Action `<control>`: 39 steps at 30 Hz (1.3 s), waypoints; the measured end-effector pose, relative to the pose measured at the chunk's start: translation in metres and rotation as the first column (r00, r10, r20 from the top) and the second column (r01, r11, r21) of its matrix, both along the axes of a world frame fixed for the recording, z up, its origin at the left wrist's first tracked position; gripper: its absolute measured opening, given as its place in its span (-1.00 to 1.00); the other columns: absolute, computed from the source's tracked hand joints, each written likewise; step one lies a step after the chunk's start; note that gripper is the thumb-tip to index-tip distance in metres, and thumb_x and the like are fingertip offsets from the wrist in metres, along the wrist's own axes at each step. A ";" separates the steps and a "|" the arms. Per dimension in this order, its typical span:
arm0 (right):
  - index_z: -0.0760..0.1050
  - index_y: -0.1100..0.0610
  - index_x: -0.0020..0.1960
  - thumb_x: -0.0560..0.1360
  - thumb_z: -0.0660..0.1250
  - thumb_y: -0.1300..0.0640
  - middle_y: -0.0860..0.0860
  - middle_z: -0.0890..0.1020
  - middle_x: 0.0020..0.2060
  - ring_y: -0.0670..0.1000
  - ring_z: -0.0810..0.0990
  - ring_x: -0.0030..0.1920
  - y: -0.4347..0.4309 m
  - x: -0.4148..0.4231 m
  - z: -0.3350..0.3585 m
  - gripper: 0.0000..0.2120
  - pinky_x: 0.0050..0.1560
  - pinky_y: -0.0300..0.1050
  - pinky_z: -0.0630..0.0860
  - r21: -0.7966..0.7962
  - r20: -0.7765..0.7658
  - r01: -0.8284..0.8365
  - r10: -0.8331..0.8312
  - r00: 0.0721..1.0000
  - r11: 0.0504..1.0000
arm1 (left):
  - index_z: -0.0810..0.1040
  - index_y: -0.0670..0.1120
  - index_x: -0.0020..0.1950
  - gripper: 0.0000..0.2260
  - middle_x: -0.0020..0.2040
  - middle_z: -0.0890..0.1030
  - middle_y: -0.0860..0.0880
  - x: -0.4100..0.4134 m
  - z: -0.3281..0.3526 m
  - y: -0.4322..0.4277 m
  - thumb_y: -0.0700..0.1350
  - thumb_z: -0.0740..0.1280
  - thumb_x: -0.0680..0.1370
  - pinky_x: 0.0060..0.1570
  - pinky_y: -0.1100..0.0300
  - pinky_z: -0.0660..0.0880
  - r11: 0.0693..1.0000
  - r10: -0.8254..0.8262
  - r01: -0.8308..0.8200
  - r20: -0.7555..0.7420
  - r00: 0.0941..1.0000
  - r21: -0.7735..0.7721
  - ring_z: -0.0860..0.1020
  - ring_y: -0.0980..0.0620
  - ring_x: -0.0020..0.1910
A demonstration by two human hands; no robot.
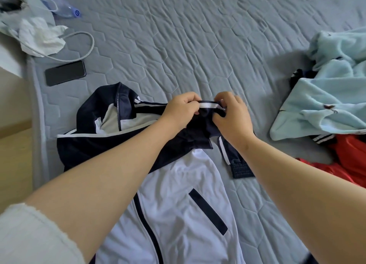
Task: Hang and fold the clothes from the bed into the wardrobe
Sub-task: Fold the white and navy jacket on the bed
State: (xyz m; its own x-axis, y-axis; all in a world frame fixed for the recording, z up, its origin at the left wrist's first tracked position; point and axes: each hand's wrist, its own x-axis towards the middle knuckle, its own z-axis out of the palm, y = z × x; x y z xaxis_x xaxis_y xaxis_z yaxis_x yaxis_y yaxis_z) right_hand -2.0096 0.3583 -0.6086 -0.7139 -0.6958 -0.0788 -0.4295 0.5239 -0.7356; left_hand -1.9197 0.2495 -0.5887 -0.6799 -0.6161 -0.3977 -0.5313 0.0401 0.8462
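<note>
- The jacket (178,184), navy and white, lies on the bed (198,36) in front of the person. Its white body runs toward the bottom edge of the view, and its navy collar and zip lie open to the left.
- The left hand (181,110) and right hand (232,117) meet at the jacket's far end, close together but not touching. Between them they lift a navy fold with a white stripe (209,105).
- Both hands pinch the fold — fingers curled over the top, thumbs underneath — with knuckles up.
- Both forearms reach in from the bottom corners and converge over the jacket; the left one crosses the navy shoulder panel.
- One sleeve hangs from the fold, just beside the right wrist, and its ribbed cuff (242,169) lies flat on the bed.
- Beyond the hands the grey quilt is bare across the middle and far part.
- To the right, well apart from the hands, lies a heap of pale blue cloth (332,97) with red cloth (352,154) below it — the red is near the right forearm.
- To the left, a dark phone (65,72) lies near the collar, close to the bed's left edge (37,125).
- Farther off in the left corner are a grey cable (79,45), crumpled white tissue (41,36) and a clear plastic bag (65,8).
</note>
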 end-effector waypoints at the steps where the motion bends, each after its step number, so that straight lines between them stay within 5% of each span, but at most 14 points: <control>1: 0.46 0.12 0.01 0.40 0.22 0.30 -0.04 0.43 -0.12 0.09 0.42 -0.01 -0.001 0.001 0.001 -0.79 -0.08 -0.08 0.37 0.004 -0.016 0.009 -0.009 1.000 1.000 | 0.51 0.05 -0.36 -0.79 -0.31 0.55 0.03 0.001 0.000 0.000 -0.18 0.18 0.40 0.04 -0.05 0.50 1.000 -0.013 0.013 0.002 1.000 -0.008 0.52 0.02 -0.17; 8: 0.24 0.16 -0.11 0.40 0.17 0.28 0.01 0.40 -0.37 0.11 0.33 -0.24 -0.002 -0.002 0.003 -0.88 -0.17 -0.18 0.04 0.204 -0.290 0.082 -0.020 0.957 0.976 | 0.49 0.07 -0.33 -0.71 -0.32 0.53 0.08 -0.001 0.001 0.001 -0.26 0.14 0.47 -0.09 0.06 0.53 0.969 0.248 -0.249 -0.079 0.966 0.002 0.52 0.04 -0.20; 12: 0.31 0.20 0.01 0.44 0.18 0.22 0.11 0.53 -0.27 0.17 0.44 -0.21 0.004 -0.012 0.007 -0.85 -0.09 -0.08 0.13 0.279 -0.311 0.117 -0.025 0.950 0.953 | 0.47 0.02 -0.28 -0.73 -0.25 0.56 0.06 -0.006 0.004 0.002 -0.27 0.10 0.49 -0.20 0.21 0.54 0.899 0.429 -0.409 -0.128 0.894 0.154 0.59 0.10 -0.21; 16: 0.46 0.18 0.02 0.51 0.16 0.20 0.18 0.59 -0.09 0.23 0.47 0.00 0.034 -0.025 0.001 -0.85 -0.03 -0.03 0.22 0.400 -0.255 0.159 -0.057 0.965 0.903 | 0.44 0.01 -0.22 -0.72 -0.16 0.57 0.03 -0.009 0.005 -0.006 -0.30 0.07 0.52 -0.09 0.19 0.49 0.858 0.496 -0.475 -0.077 0.865 0.198 0.60 0.13 -0.16; 19: 0.46 0.14 0.04 0.53 0.13 0.21 0.15 0.54 -0.04 0.23 0.44 0.05 0.044 -0.030 0.006 -0.84 0.00 0.01 0.35 0.356 -0.090 0.264 -0.249 0.964 0.896 | 0.46 0.01 -0.15 -0.75 -0.08 0.56 0.03 -0.017 0.007 0.000 -0.28 0.09 0.55 0.01 0.14 0.51 0.846 0.500 -0.466 -0.080 0.862 0.259 0.58 0.09 -0.04; 21: 0.43 0.13 0.02 0.55 0.11 0.20 0.05 0.50 -0.18 0.14 0.45 -0.08 0.046 -0.038 0.013 -0.86 -0.12 -0.03 0.38 0.229 0.100 0.366 -0.396 0.913 0.902 | 0.43 0.05 0.07 -0.80 -0.03 0.50 0.07 -0.021 0.008 0.007 -0.22 0.14 0.57 0.02 0.13 0.49 0.851 0.463 -0.418 -0.077 0.883 0.317 0.52 0.07 0.03; 24: 0.38 0.10 -0.11 0.53 0.11 0.14 -0.06 0.42 -0.34 0.02 0.40 -0.26 0.044 -0.047 0.029 -0.91 -0.26 -0.12 0.32 0.143 0.246 0.386 -0.411 0.878 0.911 | 0.14 0.08 0.44 -0.52 0.17 0.43 0.05 -0.021 0.007 0.022 -0.12 0.23 0.58 0.08 0.12 0.42 0.871 0.354 -0.318 -0.029 0.935 0.375 0.46 0.05 0.12; 27: 0.32 0.09 -0.19 0.47 0.13 0.24 0.01 0.40 -0.32 0.02 0.38 -0.30 0.035 -0.048 0.041 -0.91 -0.36 -0.19 0.29 0.141 0.402 0.421 -0.440 0.803 0.896 | 0.32 0.01 0.24 -0.70 0.19 0.48 -0.01 -0.014 0.010 0.045 -0.06 0.30 0.54 0.13 0.10 0.42 0.914 0.226 -0.197 -0.042 0.973 0.354 0.50 0.05 0.13; 30: 0.36 0.11 -0.08 0.45 0.05 0.33 0.10 0.45 -0.20 0.07 0.46 -0.18 0.021 -0.043 0.050 -0.81 -0.19 -0.08 0.42 0.134 0.595 0.490 -0.465 0.655 0.861 | 0.45 0.01 -0.06 -0.84 -0.05 0.59 0.04 -0.001 0.011 0.062 0.02 0.37 0.46 0.10 0.11 0.43 0.868 -0.043 0.072 -0.070 0.997 0.491 0.56 0.10 0.03; 34: 0.41 0.10 -0.27 0.49 0.04 0.36 0.10 0.48 -0.31 0.08 0.49 -0.32 0.009 -0.025 0.063 -0.71 -0.25 -0.07 0.51 0.121 0.811 0.585 -0.420 0.407 0.802 | 0.55 0.11 0.04 -0.72 -0.11 0.63 0.17 0.013 0.008 0.068 -0.12 0.43 0.37 -0.06 0.31 0.48 0.838 -0.262 0.319 -0.186 0.947 0.442 0.57 0.25 -0.06; 37: 0.45 0.19 -0.25 0.50 0.16 0.30 0.11 0.53 -0.33 0.08 0.54 -0.31 0.001 -0.008 0.067 -0.82 -0.31 -0.13 0.54 0.086 0.939 0.554 -0.253 0.233 0.828 | 0.44 0.00 0.14 -0.67 -0.04 0.60 -0.08 0.022 0.004 0.061 -0.27 0.35 0.44 -0.07 0.22 0.47 0.917 -0.240 0.251 -0.074 0.968 0.309 0.57 -0.02 -0.04; 39: 0.48 0.20 -0.19 0.48 0.17 0.25 0.08 0.57 -0.34 0.05 0.57 -0.33 -0.007 0.002 0.064 -0.86 -0.32 -0.16 0.54 0.044 0.938 0.478 -0.201 0.283 0.877 | 0.44 -0.06 -0.03 -0.82 -0.17 0.51 -0.08 0.032 0.002 0.050 -0.32 0.20 0.48 -0.15 0.18 0.43 0.951 -0.008 0.007 0.001 1.000 0.309 0.50 -0.01 -0.18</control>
